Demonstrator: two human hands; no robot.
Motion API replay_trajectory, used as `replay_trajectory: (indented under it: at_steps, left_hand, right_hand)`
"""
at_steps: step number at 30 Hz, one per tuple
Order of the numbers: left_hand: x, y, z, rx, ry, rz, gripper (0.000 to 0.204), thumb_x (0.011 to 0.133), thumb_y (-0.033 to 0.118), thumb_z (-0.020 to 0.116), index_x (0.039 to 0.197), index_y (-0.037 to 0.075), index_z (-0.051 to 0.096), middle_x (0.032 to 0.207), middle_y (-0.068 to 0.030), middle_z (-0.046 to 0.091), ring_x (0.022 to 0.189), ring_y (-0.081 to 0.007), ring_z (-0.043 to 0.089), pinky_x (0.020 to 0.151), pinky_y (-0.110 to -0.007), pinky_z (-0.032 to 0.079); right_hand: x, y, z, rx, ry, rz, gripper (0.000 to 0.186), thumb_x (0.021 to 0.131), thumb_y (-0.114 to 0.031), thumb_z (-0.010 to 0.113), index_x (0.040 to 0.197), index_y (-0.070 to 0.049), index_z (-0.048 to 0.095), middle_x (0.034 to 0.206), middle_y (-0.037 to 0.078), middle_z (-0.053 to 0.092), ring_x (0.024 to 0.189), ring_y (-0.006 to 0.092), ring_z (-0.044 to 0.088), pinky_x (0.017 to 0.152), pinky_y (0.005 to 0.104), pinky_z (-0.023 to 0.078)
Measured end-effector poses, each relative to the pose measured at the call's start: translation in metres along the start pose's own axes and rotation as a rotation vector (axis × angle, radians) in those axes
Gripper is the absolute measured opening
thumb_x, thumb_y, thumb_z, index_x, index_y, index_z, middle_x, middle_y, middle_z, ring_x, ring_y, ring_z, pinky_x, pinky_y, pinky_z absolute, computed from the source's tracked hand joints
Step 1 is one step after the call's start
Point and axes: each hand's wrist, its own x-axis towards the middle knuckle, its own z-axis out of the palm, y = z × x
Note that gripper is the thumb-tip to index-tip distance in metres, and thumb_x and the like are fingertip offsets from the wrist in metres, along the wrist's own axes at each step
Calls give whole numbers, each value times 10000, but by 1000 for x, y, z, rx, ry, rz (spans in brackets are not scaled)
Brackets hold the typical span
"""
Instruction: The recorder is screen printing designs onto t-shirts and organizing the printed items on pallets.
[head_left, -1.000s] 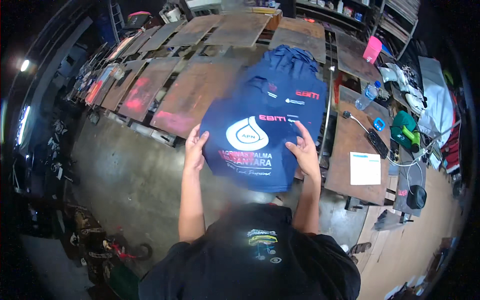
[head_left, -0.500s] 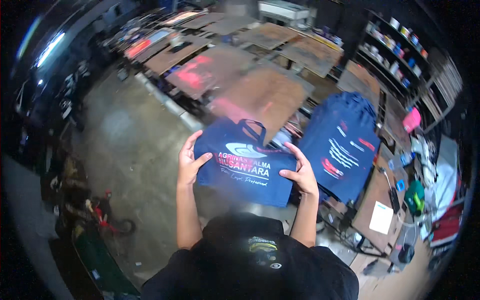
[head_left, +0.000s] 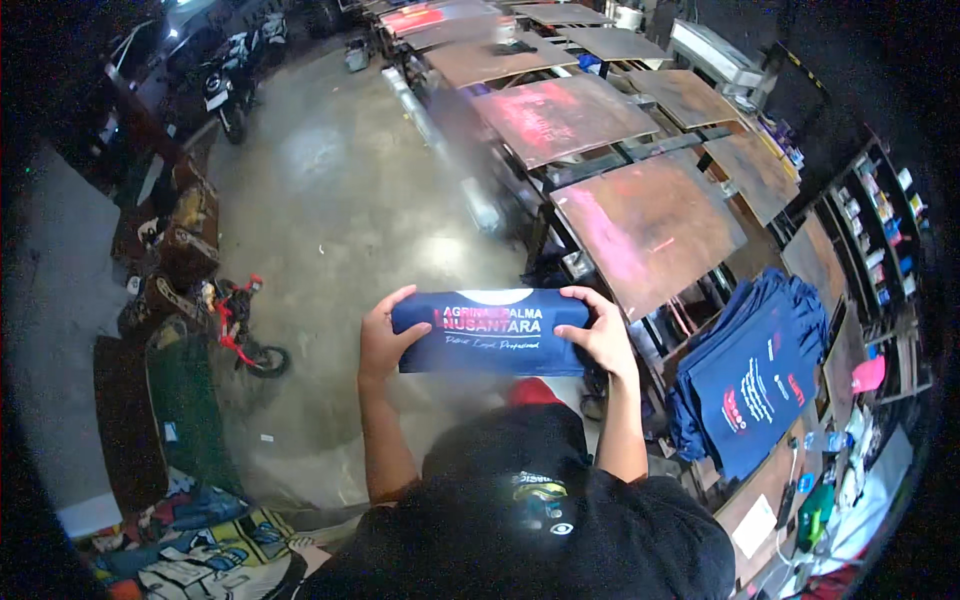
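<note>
A navy blue tote bag (head_left: 470,360) with white and red print is stretched between my two hands in front of my chest. My left hand (head_left: 382,338) grips its left edge, with the thumb on the printed face. At the opposite edge my right hand (head_left: 608,338) holds it the same way, fingers curled behind. Only a short, wide band of the bag shows, cutting through the print at the top; its handles are out of sight. A stack of similar navy bags (head_left: 765,375) lies to the right of my right hand.
Rows of brown boards (head_left: 650,220) with pink stains stand ahead and to the right. A small red bike (head_left: 240,330) stands on the floor at left. Cloths (head_left: 210,550) lie at lower left. A pink item (head_left: 868,374) and shelves of bottles (head_left: 880,230) are far right.
My view has swung left, away from the boards. The bag, still between both hands, now shows as a shorter band, and its handles and upper print have gone from sight.
</note>
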Motion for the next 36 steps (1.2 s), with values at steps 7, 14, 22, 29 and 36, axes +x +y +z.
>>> replay_trajectory:
  at_steps: [7, 14, 22, 29, 36]
  left_hand:
    - [34, -21, -16, 259, 179, -69, 305, 732, 24, 796, 1026, 53, 719, 1126, -97, 664, 1018, -178, 620, 876, -293, 497]
    - [113, -16, -13, 701, 368, 499, 210, 716, 57, 822, 898, 21, 724, 906, -95, 651, 788, -214, 615, 722, -319, 500]
    - [230, 17, 4, 358, 170, 212, 211, 767, 90, 823, 882, -30, 693, 781, -42, 680, 708, -119, 603, 678, -265, 492]
    - [336, 27, 51, 306, 3, 198, 176, 752, 51, 826, 818, -20, 678, 740, -11, 651, 681, -77, 559, 637, -242, 465]
    - [403, 20, 83, 176, -222, 188, 179, 782, 62, 812, 866, -17, 675, 777, -6, 652, 690, -79, 561, 643, -234, 466]
  right_hand:
    - [55, 13, 23, -94, 27, 218, 277, 735, -22, 773, 996, -33, 682, 956, 63, 685, 871, 124, 626, 762, 275, 499]
    - [137, 47, 11, -307, 109, -135, 156, 746, -103, 788, 869, -23, 735, 817, 110, 641, 824, 238, 622, 771, 337, 489]
    - [230, 45, -39, -257, 34, -211, 204, 769, -137, 777, 872, 27, 713, 828, 127, 663, 763, 264, 632, 721, 352, 498]
    - [276, 65, -99, -231, 275, -258, 220, 810, -192, 771, 852, 15, 708, 803, 80, 631, 769, 177, 602, 717, 301, 485]
    - [278, 93, -131, 83, 194, 77, 234, 876, -212, 716, 852, 20, 704, 771, 13, 675, 729, 83, 574, 680, 270, 472]
